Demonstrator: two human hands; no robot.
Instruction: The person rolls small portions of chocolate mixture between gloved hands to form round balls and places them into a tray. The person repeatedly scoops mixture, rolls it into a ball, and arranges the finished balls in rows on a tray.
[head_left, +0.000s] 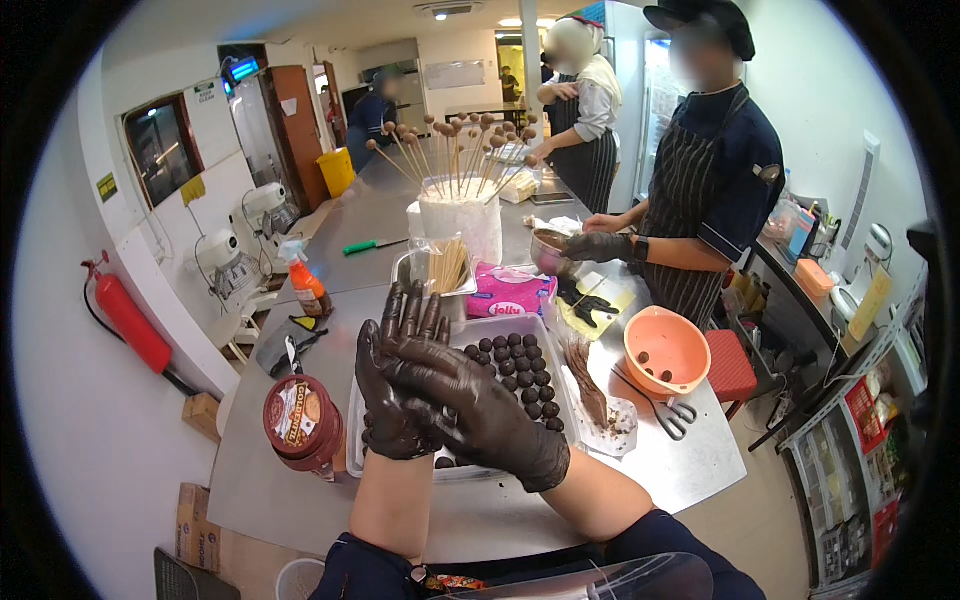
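Both my hands wear glossy black gloves and are pressed palm to palm above a clear plastic tray (491, 328). My left hand (386, 397) is underneath, with its fingers pointing up and away. Across its palm lies my right hand (480, 394), fingers curved over it. Whether anything sits between the palms is hidden. Rows of dark chocolate-coloured balls (523, 365) fill the tray's right side, while my hands cover much of its middle. Left of the tray stands a dark red lidded tub (300, 420). A piping bag with brown filling (589, 379) lies along the right.
An orange bowl (675, 337) holds three balls, near black-handled scissors (671, 421). Beyond the tray are a pink tissue pack (510, 291), sticks (448, 266), and ball-topped sticks in a white block (461, 217). A co-worker (697, 172) at right holds a metal bowl (549, 255). A green-handled knife (361, 246) lies farther left.
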